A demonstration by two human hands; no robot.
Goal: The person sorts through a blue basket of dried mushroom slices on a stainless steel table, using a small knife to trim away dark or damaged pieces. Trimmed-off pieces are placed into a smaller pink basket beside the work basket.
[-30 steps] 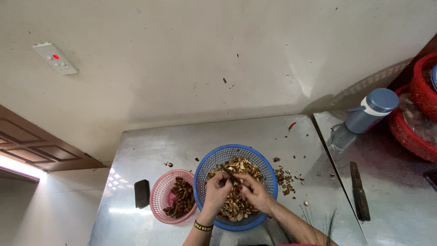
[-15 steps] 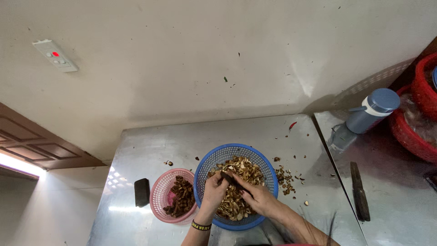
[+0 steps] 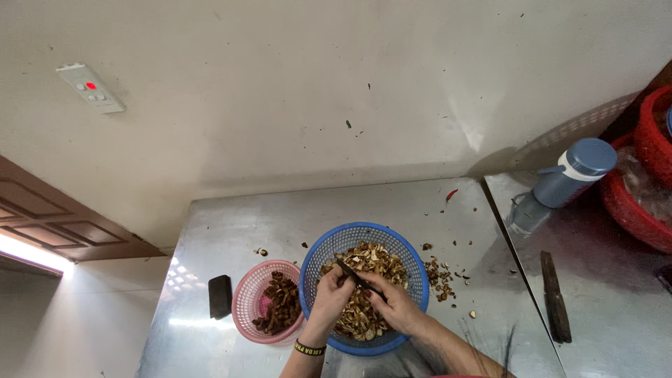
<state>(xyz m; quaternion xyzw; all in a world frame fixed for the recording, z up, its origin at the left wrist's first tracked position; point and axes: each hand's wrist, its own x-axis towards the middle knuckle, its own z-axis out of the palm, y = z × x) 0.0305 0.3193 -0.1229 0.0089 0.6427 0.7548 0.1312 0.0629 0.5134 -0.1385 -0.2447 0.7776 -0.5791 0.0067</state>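
Both hands over blue basket (image 3: pixel 350 241) of pale husk pieces, centre of steel desk (image 3: pixel 231 231). Right hand (image 3: pixel 395 304) grip pinches small dark knife (image 3: pixel 353 274); left hand (image 3: pixel 332 294) grip pinches a piece, too small to identify. Pink basket (image 3: pixel 246 301) just left.

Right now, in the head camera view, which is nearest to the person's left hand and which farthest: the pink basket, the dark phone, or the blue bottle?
From the left hand, over the blue basket:
1. Pink basket, just left of the hand.
2. Dark phone, farther left, beyond the pink basket.
3. Blue bottle, far off at the upper right.
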